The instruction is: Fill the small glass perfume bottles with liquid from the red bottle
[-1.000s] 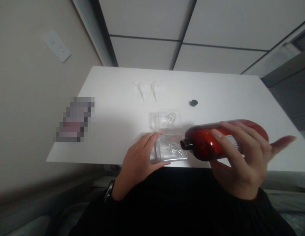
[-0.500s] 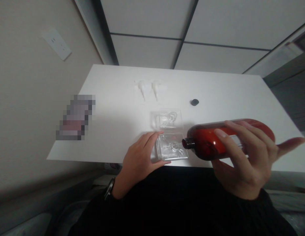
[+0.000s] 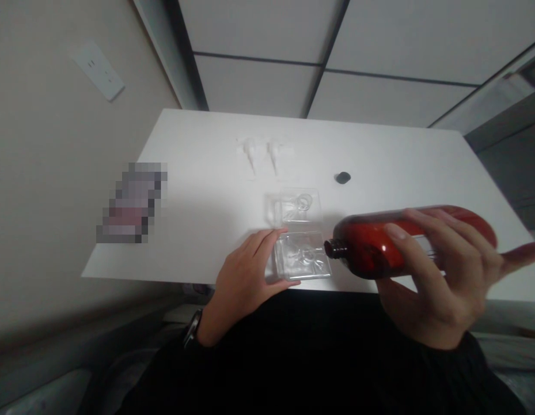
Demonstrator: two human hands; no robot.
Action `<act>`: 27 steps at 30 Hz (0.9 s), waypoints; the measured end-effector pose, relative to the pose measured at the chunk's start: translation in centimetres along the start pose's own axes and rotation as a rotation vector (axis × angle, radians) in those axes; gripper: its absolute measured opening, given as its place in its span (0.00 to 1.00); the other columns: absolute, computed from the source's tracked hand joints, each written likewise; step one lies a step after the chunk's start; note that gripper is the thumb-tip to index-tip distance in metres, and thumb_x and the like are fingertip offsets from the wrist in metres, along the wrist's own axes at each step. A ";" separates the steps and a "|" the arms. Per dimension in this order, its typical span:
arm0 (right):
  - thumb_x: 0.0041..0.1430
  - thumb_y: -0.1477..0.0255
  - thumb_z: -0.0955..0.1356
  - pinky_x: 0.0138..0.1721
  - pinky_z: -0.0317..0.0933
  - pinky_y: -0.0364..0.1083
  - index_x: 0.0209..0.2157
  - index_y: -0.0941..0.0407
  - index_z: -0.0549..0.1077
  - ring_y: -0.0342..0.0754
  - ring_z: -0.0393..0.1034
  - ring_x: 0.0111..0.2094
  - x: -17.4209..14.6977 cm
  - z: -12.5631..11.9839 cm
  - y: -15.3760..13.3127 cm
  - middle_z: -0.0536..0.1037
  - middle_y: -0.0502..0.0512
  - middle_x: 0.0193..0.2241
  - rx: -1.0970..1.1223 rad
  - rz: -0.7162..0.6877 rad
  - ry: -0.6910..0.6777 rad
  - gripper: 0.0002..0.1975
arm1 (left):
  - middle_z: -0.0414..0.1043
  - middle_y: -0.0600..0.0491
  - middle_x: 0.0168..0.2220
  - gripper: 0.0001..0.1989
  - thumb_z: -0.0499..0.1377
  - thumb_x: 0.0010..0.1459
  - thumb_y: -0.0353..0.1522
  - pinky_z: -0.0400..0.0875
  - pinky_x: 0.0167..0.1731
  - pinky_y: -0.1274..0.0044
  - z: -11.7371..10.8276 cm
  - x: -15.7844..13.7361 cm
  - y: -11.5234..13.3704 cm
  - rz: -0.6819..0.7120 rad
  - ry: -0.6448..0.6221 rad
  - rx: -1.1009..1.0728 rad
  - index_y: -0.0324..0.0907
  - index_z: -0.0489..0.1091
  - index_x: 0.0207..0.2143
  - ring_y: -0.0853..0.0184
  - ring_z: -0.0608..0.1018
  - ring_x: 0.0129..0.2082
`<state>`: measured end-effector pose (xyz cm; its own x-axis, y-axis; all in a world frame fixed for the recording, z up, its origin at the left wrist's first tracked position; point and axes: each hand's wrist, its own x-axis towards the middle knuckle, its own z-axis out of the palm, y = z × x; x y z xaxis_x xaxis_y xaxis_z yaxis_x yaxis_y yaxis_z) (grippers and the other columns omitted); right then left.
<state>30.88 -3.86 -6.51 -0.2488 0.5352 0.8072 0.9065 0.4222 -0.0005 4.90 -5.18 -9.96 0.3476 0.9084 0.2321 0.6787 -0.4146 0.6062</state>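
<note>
My right hand point(image 3: 444, 265) grips a reddish-brown bottle point(image 3: 371, 248) that lies nearly on its side in the air. The bottle's uncapped neck points left, at the right edge of a clear square plastic container point(image 3: 302, 256). Around the left side of that container, my left hand point(image 3: 247, 268) holds it between thumb and fingers at the table's front edge. Just behind sits a second clear square container point(image 3: 298, 206), apart from my hands. Whether liquid is leaving the bottle, I cannot tell.
A dark cap point(image 3: 342, 177) lies on the white table point(image 3: 198, 190) toward the back right. Two white nozzle-like pieces point(image 3: 250, 154) rest near the back. A blurred-out phone-like object point(image 3: 133, 202) is at the left edge. A wall outlet point(image 3: 98, 70) is on the left.
My right hand and the bottle have shifted slightly right, so the bottle's mouth has drawn back toward the container's right edge. My left hand keeps its hold.
</note>
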 end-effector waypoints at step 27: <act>0.62 0.77 0.72 0.71 0.44 0.79 0.67 0.34 0.67 0.63 0.78 0.55 0.2 -0.2 0.3 0.81 0.46 0.57 -0.010 -0.060 0.029 0.37 | 0.74 0.41 0.60 0.43 0.76 0.53 0.43 0.79 0.56 0.60 0.1 0.0 0.0 -0.004 0.007 0.017 0.41 0.60 0.65 0.51 0.79 0.59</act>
<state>31.14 -3.76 -6.25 -0.2933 0.4875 0.8224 0.8937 0.4453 0.0547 4.97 -5.15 -10.04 0.3404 0.9104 0.2352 0.6911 -0.4118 0.5940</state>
